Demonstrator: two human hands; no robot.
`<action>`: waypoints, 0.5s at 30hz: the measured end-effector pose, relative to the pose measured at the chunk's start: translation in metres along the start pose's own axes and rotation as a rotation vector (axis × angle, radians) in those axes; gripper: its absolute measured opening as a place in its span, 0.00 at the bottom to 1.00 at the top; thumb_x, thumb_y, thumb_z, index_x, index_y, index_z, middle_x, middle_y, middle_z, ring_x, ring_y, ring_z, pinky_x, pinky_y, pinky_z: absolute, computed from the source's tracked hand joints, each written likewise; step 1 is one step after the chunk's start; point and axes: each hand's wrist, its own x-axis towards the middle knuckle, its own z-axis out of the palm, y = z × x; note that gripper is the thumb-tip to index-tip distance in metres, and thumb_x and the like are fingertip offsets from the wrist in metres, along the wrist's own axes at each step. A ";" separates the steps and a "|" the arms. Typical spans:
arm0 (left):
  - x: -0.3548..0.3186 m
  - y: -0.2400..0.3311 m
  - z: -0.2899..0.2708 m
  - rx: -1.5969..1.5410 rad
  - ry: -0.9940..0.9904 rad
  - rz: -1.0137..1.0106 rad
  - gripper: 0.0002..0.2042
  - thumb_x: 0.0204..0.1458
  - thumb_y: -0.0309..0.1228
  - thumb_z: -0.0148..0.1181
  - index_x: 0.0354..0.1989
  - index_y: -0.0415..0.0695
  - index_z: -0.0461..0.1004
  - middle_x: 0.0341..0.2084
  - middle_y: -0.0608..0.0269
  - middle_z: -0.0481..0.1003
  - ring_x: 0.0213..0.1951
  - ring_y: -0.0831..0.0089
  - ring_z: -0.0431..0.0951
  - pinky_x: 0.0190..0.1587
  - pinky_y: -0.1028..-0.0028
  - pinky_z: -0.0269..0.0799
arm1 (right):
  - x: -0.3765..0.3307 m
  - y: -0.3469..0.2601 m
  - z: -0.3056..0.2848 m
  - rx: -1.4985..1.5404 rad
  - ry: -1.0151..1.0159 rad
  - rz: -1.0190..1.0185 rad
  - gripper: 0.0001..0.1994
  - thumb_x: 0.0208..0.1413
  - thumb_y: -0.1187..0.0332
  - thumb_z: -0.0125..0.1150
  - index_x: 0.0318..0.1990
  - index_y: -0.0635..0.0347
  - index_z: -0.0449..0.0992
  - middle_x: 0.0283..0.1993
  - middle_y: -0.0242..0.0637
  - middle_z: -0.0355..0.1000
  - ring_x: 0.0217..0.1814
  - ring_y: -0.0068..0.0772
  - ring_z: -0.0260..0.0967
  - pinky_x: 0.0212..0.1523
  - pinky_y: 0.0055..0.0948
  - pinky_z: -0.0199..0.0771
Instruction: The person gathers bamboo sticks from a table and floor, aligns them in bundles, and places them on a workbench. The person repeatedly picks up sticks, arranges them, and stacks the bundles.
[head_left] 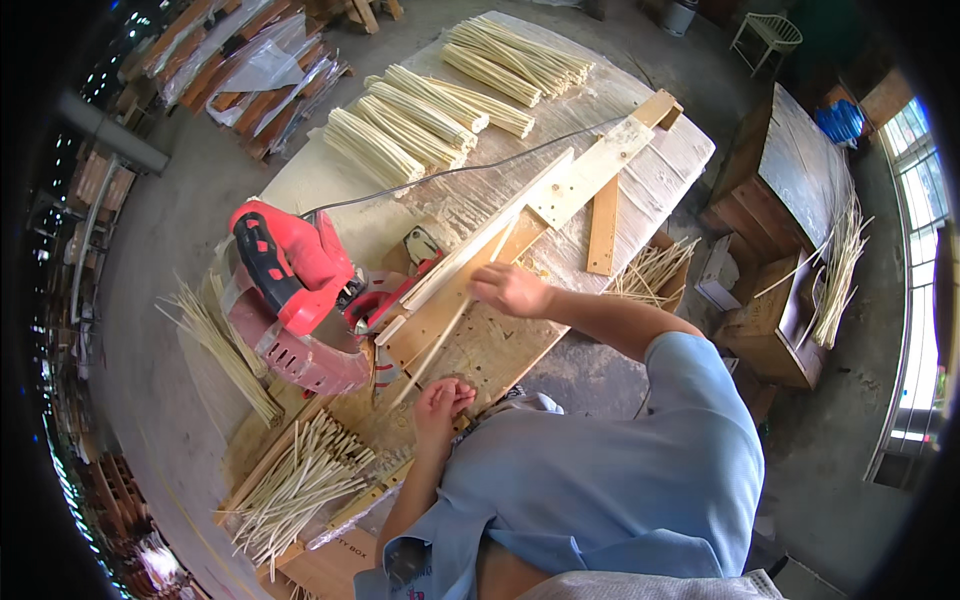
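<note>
My right hand (512, 290) pinches a thin pale rattan stick (440, 342) partway along its length. The stick slants across the wooden fence and board (412, 342) beside a red miter saw (295, 270) with a black grip. Close to the stick's lower end is my left hand (442, 406), its fingers curled inward; whether anything is between them cannot be made out. The saw's blade is mostly hidden by its housing. A long pale wooden strip (480, 240) lies along the fence, ending near the saw.
Bundles of sticks (415, 120) lie across the worktable's far side. Cut sticks (300, 480) fill a holder at the lower left, and more sit in a box (660, 275) at right. A black cord (455, 172) crosses the tabletop. Wooden cabinets (780, 200) stand farther right.
</note>
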 end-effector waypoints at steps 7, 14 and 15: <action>-0.003 0.021 0.010 0.622 0.049 0.532 0.11 0.60 0.29 0.59 0.49 0.38 0.74 0.38 0.53 0.78 0.38 0.59 0.81 0.42 0.65 0.79 | -0.025 -0.011 -0.006 0.022 -0.122 0.238 0.06 0.51 0.74 0.61 0.37 0.63 0.75 0.34 0.40 0.72 0.37 0.40 0.76 0.38 0.33 0.80; 0.003 0.078 0.027 1.607 0.327 1.103 0.16 0.56 0.32 0.59 0.52 0.44 0.74 0.43 0.54 0.76 0.39 0.55 0.79 0.46 0.62 0.75 | 0.004 -0.044 -0.018 0.098 -0.078 0.099 0.08 0.52 0.71 0.62 0.40 0.59 0.77 0.35 0.36 0.73 0.38 0.38 0.76 0.35 0.33 0.79; 0.008 0.069 0.020 1.546 0.273 0.932 0.15 0.57 0.32 0.59 0.53 0.44 0.75 0.42 0.54 0.77 0.39 0.55 0.79 0.45 0.62 0.75 | 0.008 -0.043 -0.020 0.130 -0.092 0.068 0.09 0.53 0.71 0.62 0.41 0.59 0.77 0.36 0.36 0.74 0.38 0.38 0.76 0.34 0.33 0.79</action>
